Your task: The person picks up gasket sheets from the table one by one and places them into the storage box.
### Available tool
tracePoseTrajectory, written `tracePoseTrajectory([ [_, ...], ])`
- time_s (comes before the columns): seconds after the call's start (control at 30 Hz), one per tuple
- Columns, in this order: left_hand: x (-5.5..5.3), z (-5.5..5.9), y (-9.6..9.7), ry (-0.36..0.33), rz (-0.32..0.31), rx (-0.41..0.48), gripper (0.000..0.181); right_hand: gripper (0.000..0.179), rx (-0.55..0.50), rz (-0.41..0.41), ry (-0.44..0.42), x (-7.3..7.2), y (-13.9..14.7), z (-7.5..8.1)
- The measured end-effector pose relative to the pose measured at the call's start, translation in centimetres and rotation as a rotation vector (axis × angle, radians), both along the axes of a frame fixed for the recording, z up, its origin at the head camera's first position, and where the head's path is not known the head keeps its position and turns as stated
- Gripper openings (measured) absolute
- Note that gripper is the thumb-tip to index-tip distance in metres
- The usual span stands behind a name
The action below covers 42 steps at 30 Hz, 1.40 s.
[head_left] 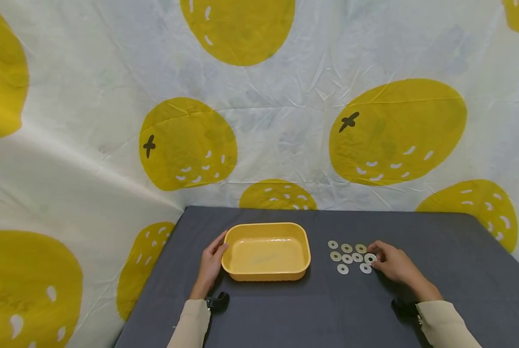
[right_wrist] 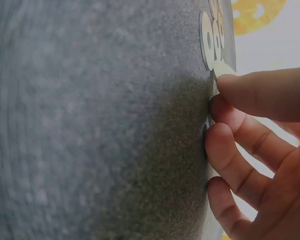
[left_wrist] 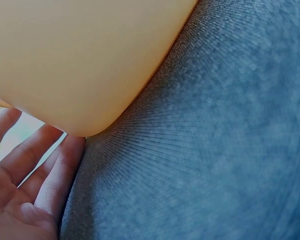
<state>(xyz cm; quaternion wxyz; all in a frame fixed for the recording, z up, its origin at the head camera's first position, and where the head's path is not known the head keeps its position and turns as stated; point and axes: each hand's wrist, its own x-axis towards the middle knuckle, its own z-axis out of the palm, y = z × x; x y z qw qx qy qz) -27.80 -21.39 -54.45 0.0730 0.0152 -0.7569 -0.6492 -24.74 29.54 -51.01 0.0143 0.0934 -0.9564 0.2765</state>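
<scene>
A yellow rectangular plastic tub [head_left: 266, 277] with rounded corners stands on the table, and nothing lies inside it. My left hand [head_left: 210, 263] rests against the tub's left side, fingers stretched along the outer wall; in the left wrist view, the fingers [left_wrist: 60, 180] reach the wall from below. To the right of the tub lie several flat metal washers [head_left: 343, 268] in a loose group, some silver, some more brassy. At the group's right edge my right hand [head_left: 392, 263] pinches one washer [head_left: 366, 259] between thumb and finger. Part of that washer is hidden by the fingertips.
Dark grey cloth [head_left: 285, 314] covers the table. Behind and to the left hangs a white curtain [head_left: 281, 140] printed with yellow fruit. Each wrist carries a black strap device [head_left: 218, 301].
</scene>
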Motion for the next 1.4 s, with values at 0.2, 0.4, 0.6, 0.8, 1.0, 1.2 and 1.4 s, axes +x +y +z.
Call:
tracePoseTrajectory([
  [0.2,-0.2,-0.1,-0.1,0.01,0.0,-0.005,0.047,0.025,-0.036,0.029,-0.004,-0.1,-0.1,-0.1],
  [0.4,-0.3,-0.1,0.0,-0.003,0.009,0.004,0.046,0.029,-0.135,0.018,-0.045,-0.4,-0.1,-0.1],
  [0.6,-0.2,-0.1,0.0,-0.011,-0.004,0.01,0.048,0.038,-0.289,0.02,-0.104,-0.5,-0.7,0.8],
  [0.8,-0.2,0.0,-0.1,-0.027,-0.008,0.012,0.048,0.041,-0.362,0.028,-0.111,-1.0,-1.8,1.6],
  [1.0,-0.1,0.8,-0.1,-0.049,-0.038,0.012,0.049,0.042,-0.371,0.037,-0.107,-1.5,-3.1,2.5],
  [1.2,-0.2,0.4,-0.1,-0.033,-0.029,0.013,0.048,0.038,-0.3,0.028,-0.069,-2.0,-4.4,3.3],
  [1.4,-0.3,0.0,-0.1,-0.001,-0.008,-0.003,0.047,0.034,-0.258,0.018,-0.028,-2.5,-5.9,4.0],
])
